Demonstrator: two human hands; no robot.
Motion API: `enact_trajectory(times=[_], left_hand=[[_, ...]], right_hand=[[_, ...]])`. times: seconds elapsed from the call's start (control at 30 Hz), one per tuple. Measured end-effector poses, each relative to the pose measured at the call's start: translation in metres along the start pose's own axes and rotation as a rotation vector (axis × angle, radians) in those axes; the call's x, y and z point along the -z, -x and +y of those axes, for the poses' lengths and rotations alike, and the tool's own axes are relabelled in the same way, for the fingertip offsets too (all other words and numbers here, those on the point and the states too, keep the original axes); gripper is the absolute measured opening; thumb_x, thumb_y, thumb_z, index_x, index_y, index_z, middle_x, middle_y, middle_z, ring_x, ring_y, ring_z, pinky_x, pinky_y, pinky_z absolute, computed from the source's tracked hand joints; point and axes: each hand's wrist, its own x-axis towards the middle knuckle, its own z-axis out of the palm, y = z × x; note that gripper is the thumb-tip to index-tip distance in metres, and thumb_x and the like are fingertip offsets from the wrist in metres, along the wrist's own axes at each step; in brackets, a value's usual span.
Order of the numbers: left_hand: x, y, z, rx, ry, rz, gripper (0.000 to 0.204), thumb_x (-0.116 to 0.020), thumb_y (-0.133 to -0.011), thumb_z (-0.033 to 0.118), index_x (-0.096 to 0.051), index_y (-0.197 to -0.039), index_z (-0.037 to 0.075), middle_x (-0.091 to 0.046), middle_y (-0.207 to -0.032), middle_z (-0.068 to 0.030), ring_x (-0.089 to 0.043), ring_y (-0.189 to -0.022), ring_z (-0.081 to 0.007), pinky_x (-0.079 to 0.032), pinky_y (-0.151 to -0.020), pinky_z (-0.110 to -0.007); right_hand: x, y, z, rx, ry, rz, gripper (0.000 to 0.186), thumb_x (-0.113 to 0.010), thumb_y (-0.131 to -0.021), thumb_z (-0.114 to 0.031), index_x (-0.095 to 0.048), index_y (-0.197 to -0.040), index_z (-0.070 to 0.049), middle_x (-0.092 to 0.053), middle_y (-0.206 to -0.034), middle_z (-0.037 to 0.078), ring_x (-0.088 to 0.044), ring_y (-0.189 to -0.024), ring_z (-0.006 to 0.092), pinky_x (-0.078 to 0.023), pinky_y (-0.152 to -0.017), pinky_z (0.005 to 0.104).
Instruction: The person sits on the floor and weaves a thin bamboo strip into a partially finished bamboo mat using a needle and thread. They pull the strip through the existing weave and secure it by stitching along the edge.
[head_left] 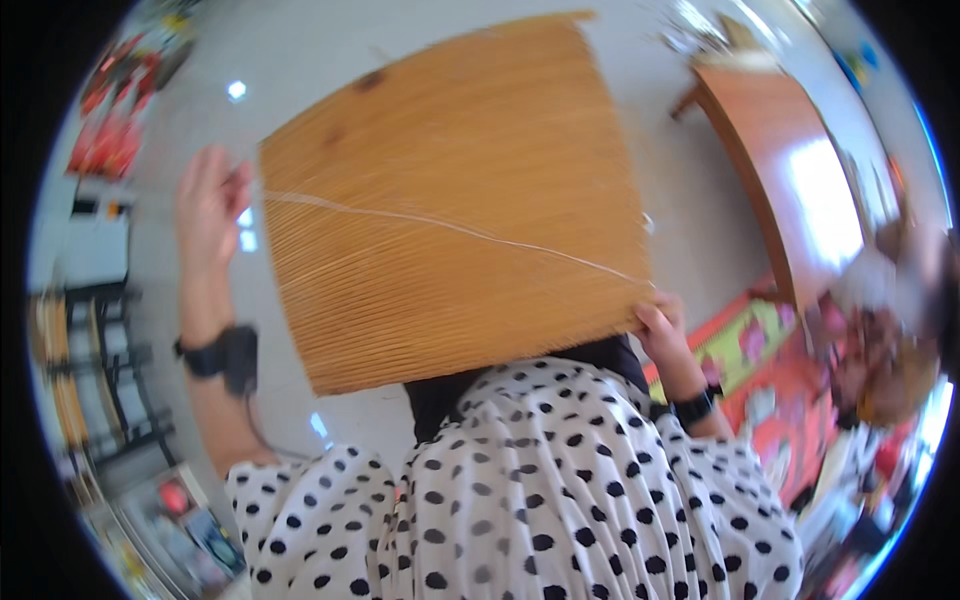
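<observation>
A large tan bamboo-like slatted mat with fine parallel ridges is spread in front of my body, tilted. Across its face a thin pale string runs slantwise, from the left edge down to the lower right corner. Beyond the left edge, my left hand is raised with fingers pinched, seemingly on the string's end; motion blurs the fingertips. At the lower right corner my right hand grips the mat, thumb on top and the other fingers mostly hidden. The string reaches the mat's edge right beside that hand.
A brown wooden table stands at the right. Below it lies a red and green patterned mat, with a blurred cluster of things nearby. Black shelving and red packages line the left side. The floor is shiny.
</observation>
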Motion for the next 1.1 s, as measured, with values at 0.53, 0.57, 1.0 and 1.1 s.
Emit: enact_trajectory(times=[0.53, 0.57, 1.0, 1.1], left_hand=[[-0.096, 0.104, 0.082, -0.079, -0.036, -0.673, 0.030, -0.050, -0.108, 0.035, -0.051, -0.104, 0.005, -0.062, -0.074, -0.0091, -0.051, -0.047, -0.0079, -0.040, -0.043, -0.017], [-0.097, 0.103, 0.080, -0.096, -0.042, -0.678, 0.030, -0.052, -0.107, 0.034, -0.052, -0.104, 0.004, -0.063, -0.075, -0.0092, -0.052, -0.049, -0.0081, -0.041, -0.044, -0.018], [-0.143, 0.137, 0.006, 0.139, -0.522, -1.096, 0.026, -0.057, -0.103, 0.011, -0.068, -0.123, -0.002, -0.067, -0.084, -0.0064, -0.065, -0.067, -0.0111, -0.052, -0.063, -0.024], [-0.157, 0.145, 0.007, -0.052, -0.650, -1.175, 0.027, -0.060, -0.099, 0.008, -0.067, -0.123, -0.002, -0.068, -0.084, -0.0084, -0.065, -0.065, -0.0124, -0.052, -0.063, -0.024]], right_hand=[[-0.017, 0.002, -0.020, 0.033, 0.019, -0.166, 0.020, -0.067, -0.089, -0.016, -0.074, -0.089, 0.003, -0.062, -0.070, 0.000, -0.050, -0.055, 0.0050, -0.037, -0.048, 0.0201], [-0.017, 0.003, -0.021, 0.035, 0.037, -0.171, 0.020, -0.067, -0.089, -0.016, -0.074, -0.089, 0.003, -0.062, -0.070, 0.000, -0.051, -0.056, 0.0049, -0.037, -0.048, 0.0202], [-0.019, -0.004, -0.022, 0.068, 0.030, -0.212, 0.021, -0.067, -0.088, -0.017, -0.073, -0.084, 0.003, -0.061, -0.069, 0.001, -0.055, -0.061, 0.0073, -0.043, -0.054, 0.0213], [-0.021, -0.004, -0.027, 0.053, 0.032, -0.197, 0.022, -0.067, -0.088, -0.017, -0.073, -0.084, 0.003, -0.062, -0.069, 0.001, -0.056, -0.062, 0.0077, -0.044, -0.054, 0.0214]])
